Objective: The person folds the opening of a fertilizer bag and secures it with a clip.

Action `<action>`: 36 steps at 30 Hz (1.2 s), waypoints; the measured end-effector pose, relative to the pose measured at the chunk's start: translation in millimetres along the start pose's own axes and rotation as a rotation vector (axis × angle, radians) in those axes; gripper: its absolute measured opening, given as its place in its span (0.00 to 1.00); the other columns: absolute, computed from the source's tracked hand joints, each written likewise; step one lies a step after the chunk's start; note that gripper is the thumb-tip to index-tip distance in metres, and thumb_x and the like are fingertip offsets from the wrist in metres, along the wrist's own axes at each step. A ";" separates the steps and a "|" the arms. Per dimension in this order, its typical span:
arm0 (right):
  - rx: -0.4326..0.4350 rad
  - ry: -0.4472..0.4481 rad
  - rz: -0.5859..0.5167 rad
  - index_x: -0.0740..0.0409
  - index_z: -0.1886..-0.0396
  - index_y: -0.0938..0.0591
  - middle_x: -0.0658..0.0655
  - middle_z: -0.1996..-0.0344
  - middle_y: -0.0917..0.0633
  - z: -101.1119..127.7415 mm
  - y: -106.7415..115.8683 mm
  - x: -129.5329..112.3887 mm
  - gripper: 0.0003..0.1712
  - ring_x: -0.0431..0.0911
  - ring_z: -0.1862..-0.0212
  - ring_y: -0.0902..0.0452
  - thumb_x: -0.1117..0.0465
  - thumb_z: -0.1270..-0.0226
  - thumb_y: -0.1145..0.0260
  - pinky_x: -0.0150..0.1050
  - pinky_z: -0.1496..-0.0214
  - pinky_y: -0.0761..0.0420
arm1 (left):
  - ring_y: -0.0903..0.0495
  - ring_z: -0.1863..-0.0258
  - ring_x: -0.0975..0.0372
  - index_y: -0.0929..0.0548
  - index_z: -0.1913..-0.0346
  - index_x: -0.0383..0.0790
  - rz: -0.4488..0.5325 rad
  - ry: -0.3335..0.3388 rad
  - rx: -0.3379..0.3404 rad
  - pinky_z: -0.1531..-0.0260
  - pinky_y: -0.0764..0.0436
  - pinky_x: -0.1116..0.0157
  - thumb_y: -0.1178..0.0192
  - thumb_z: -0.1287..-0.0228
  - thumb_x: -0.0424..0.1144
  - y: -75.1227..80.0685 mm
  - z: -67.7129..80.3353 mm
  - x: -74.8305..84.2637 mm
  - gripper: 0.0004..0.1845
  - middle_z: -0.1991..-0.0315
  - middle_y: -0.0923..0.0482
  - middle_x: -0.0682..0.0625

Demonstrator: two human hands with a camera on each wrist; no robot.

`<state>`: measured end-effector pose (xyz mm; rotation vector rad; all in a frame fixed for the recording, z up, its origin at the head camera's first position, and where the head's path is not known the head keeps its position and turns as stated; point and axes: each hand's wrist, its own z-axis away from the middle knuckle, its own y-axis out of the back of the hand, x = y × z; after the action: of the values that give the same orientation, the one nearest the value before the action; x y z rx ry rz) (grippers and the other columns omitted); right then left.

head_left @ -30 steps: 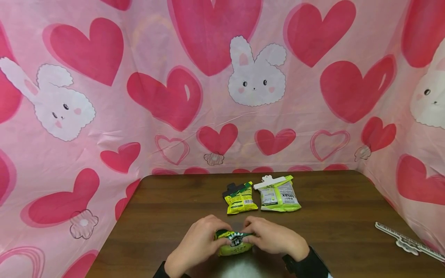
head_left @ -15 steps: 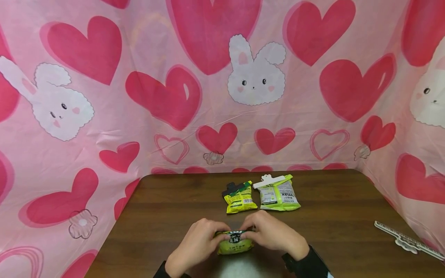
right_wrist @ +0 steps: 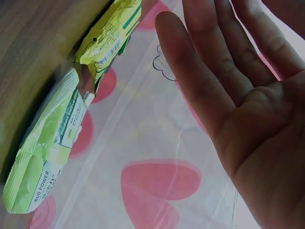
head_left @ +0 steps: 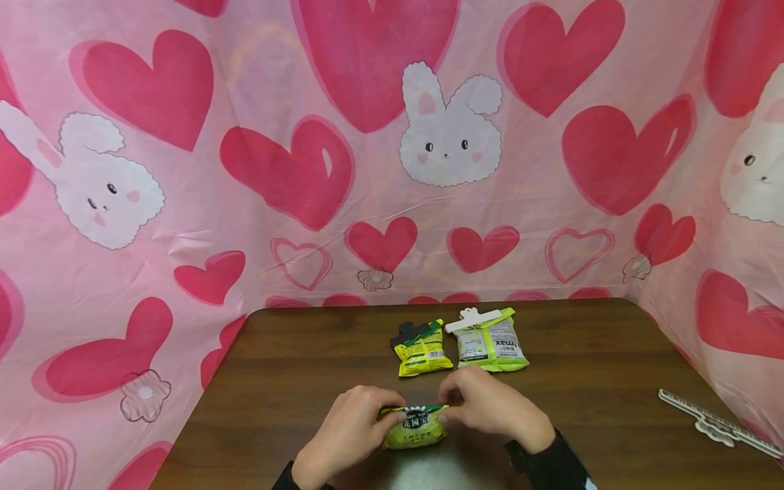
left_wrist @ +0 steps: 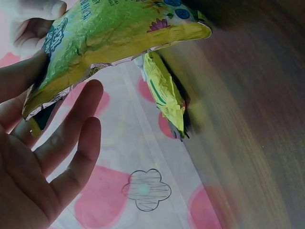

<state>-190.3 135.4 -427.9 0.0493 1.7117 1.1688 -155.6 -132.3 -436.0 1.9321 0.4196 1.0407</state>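
A small green-and-yellow snack packet (head_left: pixel 415 429) sits at the near edge of the brown table (head_left: pixel 294 367), between both hands. My left hand (head_left: pixel 352 429) pinches its left edge; in the left wrist view the packet (left_wrist: pixel 109 38) lies against one finger while the other fingers (left_wrist: pixel 71 143) stay straight beneath it. My right hand (head_left: pixel 493 408) has its fingertips at the packet's upper right corner. In the right wrist view that hand (right_wrist: pixel 248 95) shows a flat palm with straight fingers holding nothing.
Two clipped packets lie farther back: a yellow one with a black clip (head_left: pixel 422 348) and a green one with a white clip (head_left: pixel 490 340). A long white clip (head_left: pixel 716 425) lies near the right edge. A pink heart-and-rabbit cloth (head_left: pixel 367 170) surrounds the table.
My right hand has drawn back to the right off the packet's top, so the printed top edge now shows. The left hand has kept its hold.
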 end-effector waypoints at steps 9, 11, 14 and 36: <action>-0.011 0.044 0.021 0.50 0.70 0.09 0.38 0.76 0.17 -1.2 -1.6 1.3 0.06 0.31 0.73 0.30 0.62 0.32 0.24 0.32 0.68 0.25 | 0.21 0.64 0.73 0.09 0.61 0.54 -0.001 0.023 -0.021 0.66 0.21 0.65 0.28 0.31 0.46 1.0 -0.7 2.6 0.02 0.65 0.17 0.69; -0.017 0.048 0.012 0.50 0.70 0.08 0.40 0.75 0.15 -1.4 -2.0 1.3 0.06 0.30 0.73 0.30 0.63 0.32 0.24 0.32 0.68 0.24 | 0.21 0.63 0.73 0.09 0.61 0.55 -0.011 0.021 -0.020 0.65 0.20 0.64 0.27 0.31 0.46 1.0 -0.7 3.2 0.02 0.64 0.17 0.68; -0.032 0.066 0.005 0.50 0.68 0.07 0.41 0.73 0.13 -1.7 -1.8 1.9 0.05 0.30 0.72 0.28 0.63 0.31 0.25 0.32 0.68 0.24 | 0.20 0.61 0.72 0.09 0.60 0.55 -0.036 0.006 -0.012 0.62 0.19 0.62 0.28 0.31 0.46 -0.5 -0.4 3.9 0.02 0.63 0.17 0.68; -0.025 0.087 0.017 0.50 0.67 0.08 0.37 0.74 0.17 -5.2 -8.0 -7.6 0.05 0.31 0.72 0.29 0.64 0.31 0.25 0.32 0.66 0.23 | 0.21 0.64 0.74 0.11 0.63 0.55 -0.081 -0.054 -0.015 0.67 0.21 0.66 0.32 0.26 0.43 -7.4 0.6 5.6 0.05 0.65 0.19 0.68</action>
<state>-186.8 123.7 -428.2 -0.0028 1.7752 1.2201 -151.0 -124.9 -439.5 1.9099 0.4543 0.9350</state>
